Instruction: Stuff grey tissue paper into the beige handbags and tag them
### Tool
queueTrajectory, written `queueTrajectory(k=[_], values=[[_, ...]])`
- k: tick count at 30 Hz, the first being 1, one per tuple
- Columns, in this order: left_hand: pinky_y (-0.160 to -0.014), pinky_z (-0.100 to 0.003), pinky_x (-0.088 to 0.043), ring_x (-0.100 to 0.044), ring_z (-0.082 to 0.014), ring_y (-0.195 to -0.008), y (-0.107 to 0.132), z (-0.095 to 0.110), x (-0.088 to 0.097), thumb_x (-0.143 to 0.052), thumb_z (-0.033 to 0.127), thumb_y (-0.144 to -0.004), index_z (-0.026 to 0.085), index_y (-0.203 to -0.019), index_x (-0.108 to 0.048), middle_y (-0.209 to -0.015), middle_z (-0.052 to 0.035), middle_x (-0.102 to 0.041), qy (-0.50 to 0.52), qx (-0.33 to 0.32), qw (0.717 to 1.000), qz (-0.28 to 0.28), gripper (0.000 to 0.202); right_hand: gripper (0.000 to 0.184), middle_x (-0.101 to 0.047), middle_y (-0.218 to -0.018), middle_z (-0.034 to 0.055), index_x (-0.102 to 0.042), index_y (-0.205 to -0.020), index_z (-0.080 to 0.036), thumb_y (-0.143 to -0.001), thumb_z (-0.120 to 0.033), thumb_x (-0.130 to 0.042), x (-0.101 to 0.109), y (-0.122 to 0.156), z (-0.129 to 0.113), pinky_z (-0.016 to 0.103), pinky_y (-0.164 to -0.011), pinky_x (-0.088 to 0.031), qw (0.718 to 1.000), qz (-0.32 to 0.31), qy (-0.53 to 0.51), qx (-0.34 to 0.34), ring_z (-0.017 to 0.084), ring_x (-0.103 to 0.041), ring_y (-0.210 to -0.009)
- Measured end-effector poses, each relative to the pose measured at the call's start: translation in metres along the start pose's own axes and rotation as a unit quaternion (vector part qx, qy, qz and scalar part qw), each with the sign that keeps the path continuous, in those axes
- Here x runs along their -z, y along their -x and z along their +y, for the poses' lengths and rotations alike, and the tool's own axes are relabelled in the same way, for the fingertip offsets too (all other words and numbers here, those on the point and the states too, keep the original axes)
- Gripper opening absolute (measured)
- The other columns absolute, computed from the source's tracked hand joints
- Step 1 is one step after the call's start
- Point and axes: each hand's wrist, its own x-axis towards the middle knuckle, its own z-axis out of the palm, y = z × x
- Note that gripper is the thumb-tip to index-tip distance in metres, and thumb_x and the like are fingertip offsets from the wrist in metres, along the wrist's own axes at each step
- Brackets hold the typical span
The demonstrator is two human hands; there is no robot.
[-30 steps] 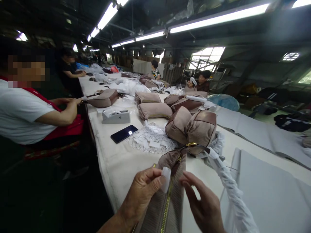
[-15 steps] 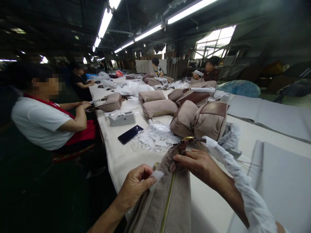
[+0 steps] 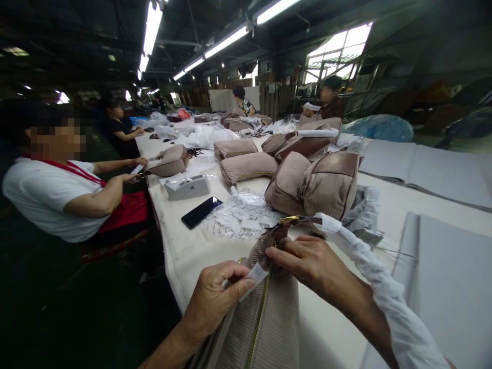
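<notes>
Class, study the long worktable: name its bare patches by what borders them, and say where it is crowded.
One bare strip of table lies along the near edge, between the phone, the pile of white slips and the held bag. Another runs between the stacked bags and the grey sheets. The middle, from the slips to the tape dispenser, is crowded.

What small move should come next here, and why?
Probably bring the white slip, pinched in the left hand, across to the zip end, which the right hand pinches at the top of the ribbed bag: slip and zip end already lie close together.
</notes>
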Motion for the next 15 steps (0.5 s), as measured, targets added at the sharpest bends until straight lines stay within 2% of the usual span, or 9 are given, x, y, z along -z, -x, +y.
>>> queueTrajectory(k=[2, 4, 6, 7, 9, 11, 13, 15], values=[[-0.061, -0.023, -0.043, -0.056, -0.0143, -0.065, -0.003, 0.006, -0.004, -0.064, 0.04, -0.078, 0.015, -0.083, -0.069, -0.07, -0.0026, -0.063, 0.042, 0.04, 0.998, -0.014, 0.027, 0.026, -0.06, -0.072, 0.0037, -0.058, -0.105, -0.015, -0.095, -0.017, -0.034, 0.0, -0.001, -0.003, 0.029, -0.057, -0.037, 1.0, -0.001, 0.013, 0.015, 0.015, -0.053, -0.06], [-0.059, -0.022, -0.043, -0.055, -0.0131, -0.064, -0.01, 0.011, -0.009, -0.064, 0.041, -0.077, 0.014, -0.088, -0.068, -0.072, -0.0022, -0.063, 0.096, 0.077, 0.992, -0.034, 0.029, 0.023, -0.059, -0.071, 0.003, -0.057, -0.106, -0.016, -0.094, -0.018, -0.038, -0.004, 0.004, -0.004, 0.028, -0.057, -0.037, 1.0, 0.026, -0.012, 0.008, 0.015, -0.052, -0.06], [-0.058, -0.021, -0.043, -0.054, -0.0113, -0.062, -0.019, 0.015, -0.014, -0.065, 0.041, -0.076, 0.014, -0.087, -0.066, -0.074, -0.0015, -0.063, 0.146, 0.095, 0.984, -0.041, 0.029, 0.014, -0.057, -0.07, 0.0015, -0.058, -0.1, -0.018, -0.091, -0.02, -0.047, -0.014, 0.013, -0.001, 0.026, -0.057, -0.038, 0.991, 0.086, -0.088, -0.056, 0.014, -0.052, -0.061], [-0.058, -0.02, -0.044, -0.054, -0.0103, -0.062, -0.023, 0.016, -0.017, -0.066, 0.04, -0.076, 0.014, -0.085, -0.065, -0.075, -0.0012, -0.062, 0.166, 0.099, 0.98, -0.04, 0.028, 0.009, -0.057, -0.071, 0.0013, -0.058, -0.094, -0.019, -0.09, -0.022, -0.05, -0.021, 0.018, 0.003, 0.025, -0.058, -0.04, 0.976, 0.129, -0.129, -0.119, 0.014, -0.053, -0.063], [-0.058, -0.019, -0.043, -0.053, -0.0083, -0.058, -0.031, 0.017, -0.022, -0.066, 0.039, -0.075, 0.013, -0.081, -0.064, -0.073, -0.0002, -0.062, 0.2, 0.104, 0.974, -0.032, 0.026, 0.011, -0.06, -0.077, 0.0029, -0.057, -0.085, -0.019, -0.087, -0.03, -0.054, -0.034, 0.025, 0.015, 0.027, -0.065, -0.044, 0.92, 0.217, -0.2, -0.257, 0.016, -0.057, -0.072], [-0.057, -0.018, -0.042, -0.052, -0.0069, -0.054, -0.036, 0.016, -0.026, -0.066, 0.037, -0.075, 0.013, -0.079, -0.063, -0.069, 0.001, -0.06, 0.229, 0.107, 0.967, -0.031, 0.024, 0.025, -0.063, -0.091, 0.006, -0.058, -0.092, -0.019, -0.085, -0.043, -0.052, -0.045, 0.022, 0.026, 0.031, -0.074, -0.046, 0.865, 0.264, -0.28, -0.321, 0.02, -0.059, -0.085], [-0.057, -0.018, -0.041, -0.051, -0.0066, -0.054, -0.035, 0.014, -0.027, -0.066, 0.035, -0.075, 0.014, -0.077, -0.062, -0.067, 0.0016, -0.06, 0.255, 0.105, 0.961, -0.028, 0.022, 0.042, -0.062, -0.101, 0.0076, -0.058, -0.099, -0.019, -0.084, -0.056, -0.046, -0.05, 0.014, 0.029, 0.033, -0.078, -0.046, 0.844, 0.236, -0.381, -0.297, 0.022, -0.058, -0.093], [-0.058, -0.018, -0.041, -0.052, -0.0072, -0.057, -0.026, 0.012, -0.024, -0.067, 0.035, -0.075, 0.014, -0.075, -0.061, -0.067, 0.0012, -0.06, 0.273, 0.109, 0.955, -0.031, 0.022, 0.047, -0.064, -0.09, 0.006, -0.061, -0.088, -0.018, -0.087, -0.058, -0.037, -0.047, 0.005, 0.019, 0.031, -0.074, -0.046, 0.839, 0.179, -0.434, -0.275, 0.021, -0.059, -0.085]])
